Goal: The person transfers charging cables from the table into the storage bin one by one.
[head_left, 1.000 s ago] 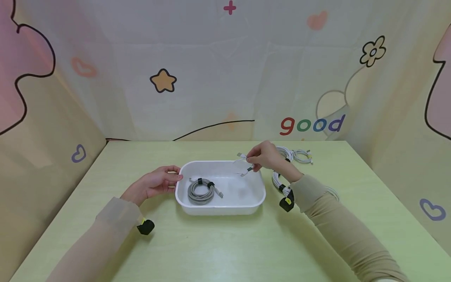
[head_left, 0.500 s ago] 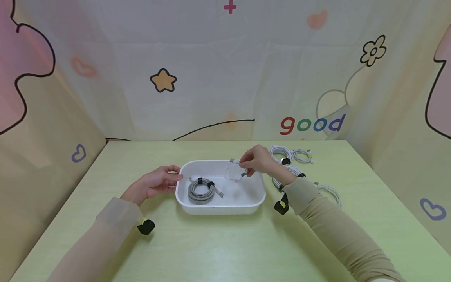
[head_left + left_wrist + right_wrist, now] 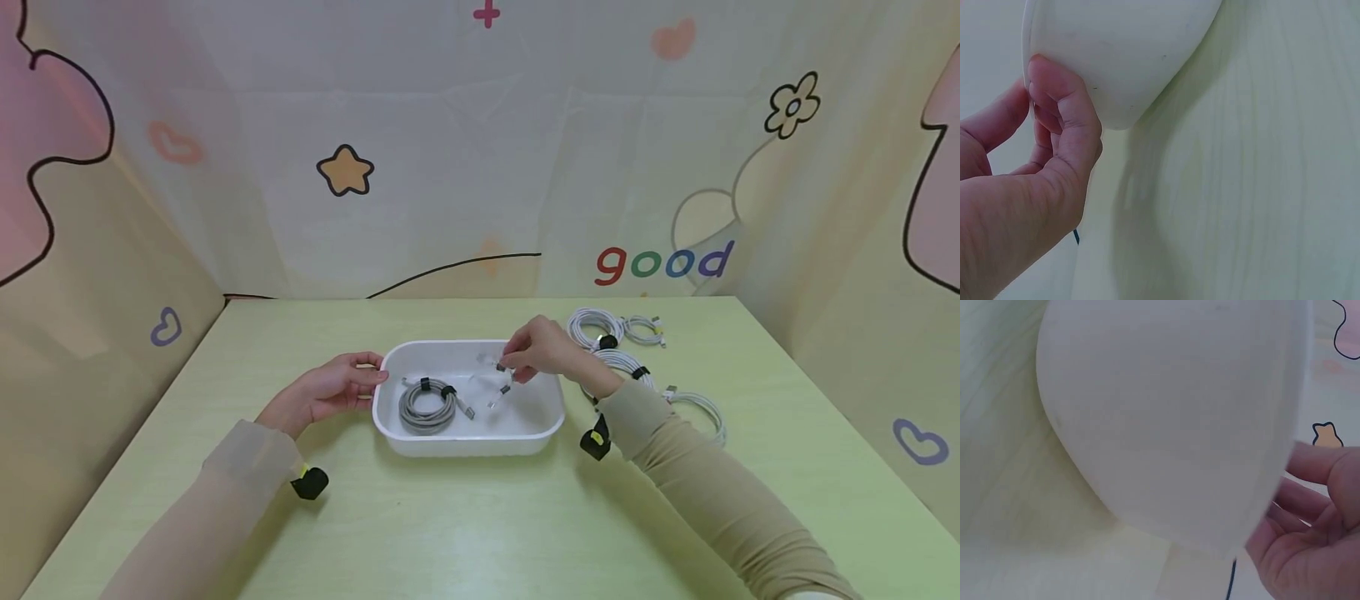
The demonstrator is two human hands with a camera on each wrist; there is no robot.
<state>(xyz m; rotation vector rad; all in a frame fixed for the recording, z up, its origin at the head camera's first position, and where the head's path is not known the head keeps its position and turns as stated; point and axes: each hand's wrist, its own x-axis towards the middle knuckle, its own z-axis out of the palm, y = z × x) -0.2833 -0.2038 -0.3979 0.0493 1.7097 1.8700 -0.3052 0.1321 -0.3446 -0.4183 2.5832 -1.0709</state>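
Room: printed backdrop curtain (image 3: pixel 435 225) on the back and both sides, with star, hearts, flower, "good" lettering. Surface: pale yellow-green table (image 3: pixel 450 533), wood grain visible in the left wrist view. White tray (image 3: pixel 472 447) sits upright mid-table, one open compartment. Left hand (image 3: pixel 339 388) grips its left end, thumb at the rim, fingers on the outer wall. Right hand (image 3: pixel 542 347) is over the right part of the tray, pinching a thin white cable (image 3: pixel 504 389), plugs dangling inside the rim; can't tell if they touch the floor. Step in hand, my read: putting that cable in beside the grey coil (image 3: pixel 427 427), which lies in the tray's left half with black ties. Next move calls for lowering clear of the grey coil, then easing the right fingers off so the loop doesn't snag, left hand steadying. Outside, right of the tray: white coils (image 3: pixel 573 332), likely awaiting the same treatment. Smallest: yellow tie (image 3: pixel 660 332) on the far small coil.
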